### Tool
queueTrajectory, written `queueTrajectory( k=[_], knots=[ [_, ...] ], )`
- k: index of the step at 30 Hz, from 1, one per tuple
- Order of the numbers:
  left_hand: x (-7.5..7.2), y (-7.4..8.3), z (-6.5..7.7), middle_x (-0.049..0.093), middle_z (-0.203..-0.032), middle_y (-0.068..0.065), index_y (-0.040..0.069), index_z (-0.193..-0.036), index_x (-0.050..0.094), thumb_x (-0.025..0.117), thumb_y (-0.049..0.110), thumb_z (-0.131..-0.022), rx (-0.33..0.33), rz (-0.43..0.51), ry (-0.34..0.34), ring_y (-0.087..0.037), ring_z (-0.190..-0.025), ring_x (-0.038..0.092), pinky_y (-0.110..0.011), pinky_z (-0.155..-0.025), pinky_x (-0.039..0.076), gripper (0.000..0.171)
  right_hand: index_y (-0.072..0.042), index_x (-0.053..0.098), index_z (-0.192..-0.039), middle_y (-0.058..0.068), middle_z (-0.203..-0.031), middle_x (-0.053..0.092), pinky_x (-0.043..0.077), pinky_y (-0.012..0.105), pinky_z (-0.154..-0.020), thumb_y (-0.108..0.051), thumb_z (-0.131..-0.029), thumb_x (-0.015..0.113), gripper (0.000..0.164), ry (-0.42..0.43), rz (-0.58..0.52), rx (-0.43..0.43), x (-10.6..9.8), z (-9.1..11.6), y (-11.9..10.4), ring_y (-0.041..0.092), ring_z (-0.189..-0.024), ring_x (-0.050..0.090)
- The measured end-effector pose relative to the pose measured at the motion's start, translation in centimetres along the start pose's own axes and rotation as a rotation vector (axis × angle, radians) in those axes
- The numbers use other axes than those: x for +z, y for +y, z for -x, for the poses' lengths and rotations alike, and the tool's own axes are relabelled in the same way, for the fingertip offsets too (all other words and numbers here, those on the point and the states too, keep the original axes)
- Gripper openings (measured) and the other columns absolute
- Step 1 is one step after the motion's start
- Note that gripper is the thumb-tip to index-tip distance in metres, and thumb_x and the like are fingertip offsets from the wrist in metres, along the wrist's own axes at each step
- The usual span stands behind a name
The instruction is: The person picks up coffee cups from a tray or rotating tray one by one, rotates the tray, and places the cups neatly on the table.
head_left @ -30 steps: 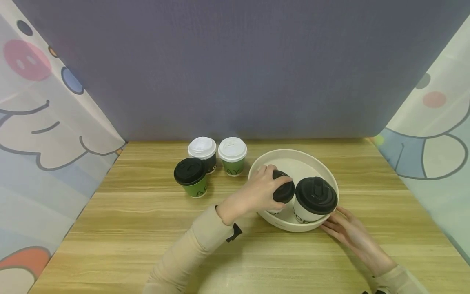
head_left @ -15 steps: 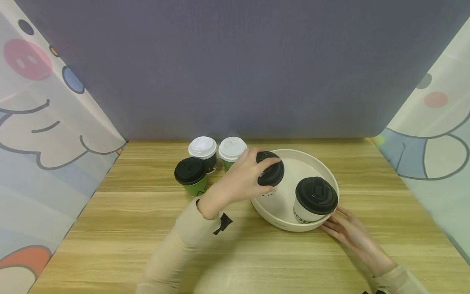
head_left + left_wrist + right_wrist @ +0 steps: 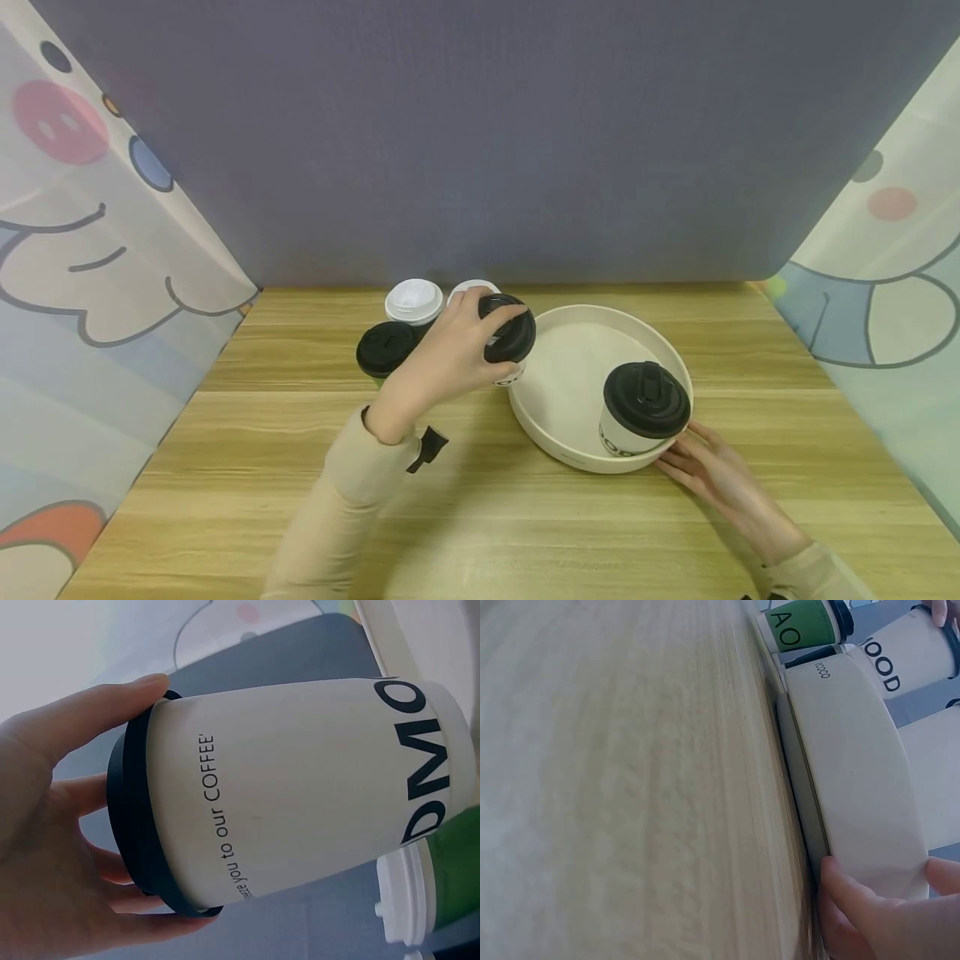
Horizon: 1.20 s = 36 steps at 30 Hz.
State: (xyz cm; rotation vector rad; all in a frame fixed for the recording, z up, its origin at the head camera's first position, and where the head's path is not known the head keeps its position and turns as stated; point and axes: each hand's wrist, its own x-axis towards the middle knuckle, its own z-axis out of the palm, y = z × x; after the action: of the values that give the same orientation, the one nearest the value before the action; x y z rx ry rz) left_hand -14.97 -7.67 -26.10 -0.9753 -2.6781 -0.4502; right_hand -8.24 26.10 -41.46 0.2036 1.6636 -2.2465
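My left hand grips a white paper coffee cup by its black lid, fingers and thumb around the lid's edge. In the head view this cup hangs at the left rim of a round cream tray, and the right wrist view shows it raised above the tray wall. A larger white coffee cup with a black lid stands inside the tray at the right. My right hand holds the tray's front right edge, with fingers low on the wall and the thumb at the rim.
Left of the tray stand two white-lidded cups at the back and a green cup with a black lid in front, all partly behind my left hand or arm. A grey panel closes off the table's back edge.
My left hand has lifted the smaller black-lidded coffee cup out of the tray and carried it left, toward the other cups. The right hand and the tray have stayed in place.
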Motion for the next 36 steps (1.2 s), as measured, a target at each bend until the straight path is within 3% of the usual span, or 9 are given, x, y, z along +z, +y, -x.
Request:
queueTrajectory(
  k=[11, 26, 36],
  knots=[
    [1.0, -2.2, 1.2, 0.040, -0.119, -0.024, 0.014, -0.122, 0.052, 0.072, 0.033, -0.069, -0.062, -0.034, -0.019, -0.033, -0.104, 0.040, -0.043, -0.087, 0.038, 0.060, 0.001, -0.026, -0.133, 0.003, -0.100, 0.052, 0.044, 0.029, -0.087, -0.017, -0.095, 0.040, 0.078, -0.009, -0.015, 0.000, 0.0, 0.0, 0.0, 0.009, -0.092, 0.057],
    [3.0, -3.9, 1.9, 0.040, -0.116, -0.025, 0.014, -0.124, 0.050, 0.072, 0.034, -0.070, -0.155, -0.006, -0.136, -0.034, -0.103, 0.041, -0.046, -0.085, 0.039, 0.062, 0.001, -0.027, -0.132, 0.004, -0.098, 0.055, 0.045, 0.029, -0.085, -0.013, -0.094, 0.040, 0.079, -0.029, -0.060, -0.016, -0.3, -0.3, 0.4, 0.011, -0.091, 0.058],
    [4.2, -4.5, 2.0, 0.020, -0.136, -0.032, 0.014, -0.126, 0.049, 0.073, 0.033, -0.069, -0.188, 0.040, -0.149, -0.042, -0.111, 0.037, -0.052, -0.085, 0.039, 0.064, 0.001, -0.027, -0.132, 0.004, -0.099, 0.054, 0.045, 0.029, -0.086, -0.015, -0.094, 0.040, 0.079, -0.017, -0.051, -0.012, -0.1, -0.1, 0.2, 0.011, -0.092, 0.058]
  ],
)
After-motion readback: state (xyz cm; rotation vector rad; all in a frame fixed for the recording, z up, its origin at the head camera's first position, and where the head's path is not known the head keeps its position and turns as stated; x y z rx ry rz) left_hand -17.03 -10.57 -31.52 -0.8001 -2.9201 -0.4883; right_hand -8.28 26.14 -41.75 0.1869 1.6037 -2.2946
